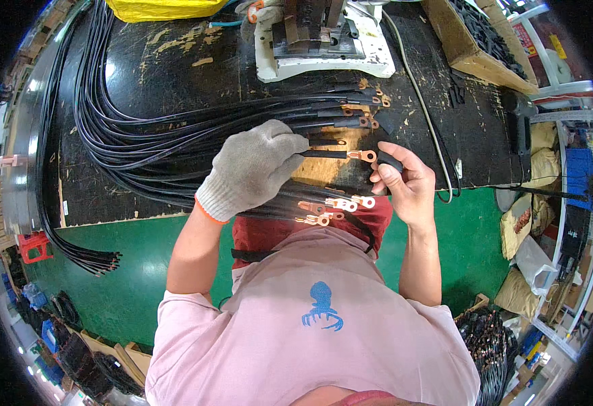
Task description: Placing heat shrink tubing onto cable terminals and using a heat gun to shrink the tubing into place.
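Left hand (252, 169), in a grey knit glove w/ orange cuff, is closed round one black cable (323, 154), gripping it just behind its end. Cable tip carries a copper ring lug (363, 156), which pokes out to the right, over the bench (175, 61) edge. Right hand (405, 183) is bare, fingers curled, pinching a short black sleeve (390, 162) just beside the lug; can't tell if sleeve touches it. More cables w/ copper lugs (340, 203) lie below the hands across the person's lap, and another row (364, 111) sits on the bench above. Big bundle of black cables (107, 135) loops round the bench's left side and hangs off the front edge. White press tool (323, 40) at bench's far side, cardboard box (472, 40) of black parts at right. Green floor (127, 271) underneath.
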`<control>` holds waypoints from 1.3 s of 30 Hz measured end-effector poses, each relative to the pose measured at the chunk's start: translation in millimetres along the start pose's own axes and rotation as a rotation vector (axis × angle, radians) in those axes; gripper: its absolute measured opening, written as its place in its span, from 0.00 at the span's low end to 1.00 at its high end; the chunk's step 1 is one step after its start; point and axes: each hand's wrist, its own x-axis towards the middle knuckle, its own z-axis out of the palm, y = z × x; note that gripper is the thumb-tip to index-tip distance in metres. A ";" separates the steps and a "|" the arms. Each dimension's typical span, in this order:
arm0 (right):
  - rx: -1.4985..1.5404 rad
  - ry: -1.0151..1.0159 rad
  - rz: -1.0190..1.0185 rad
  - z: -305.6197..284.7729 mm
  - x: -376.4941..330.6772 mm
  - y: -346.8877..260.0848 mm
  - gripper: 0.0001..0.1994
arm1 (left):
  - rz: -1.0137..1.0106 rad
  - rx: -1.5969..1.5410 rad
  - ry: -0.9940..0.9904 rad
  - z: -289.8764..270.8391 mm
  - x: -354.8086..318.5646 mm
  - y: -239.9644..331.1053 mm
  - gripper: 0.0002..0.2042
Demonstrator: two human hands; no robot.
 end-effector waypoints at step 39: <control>0.020 0.076 -0.002 1.7 -0.8 -1.6 0.14 | 0.021 -0.012 0.008 -0.9 0.2 0.3 0.10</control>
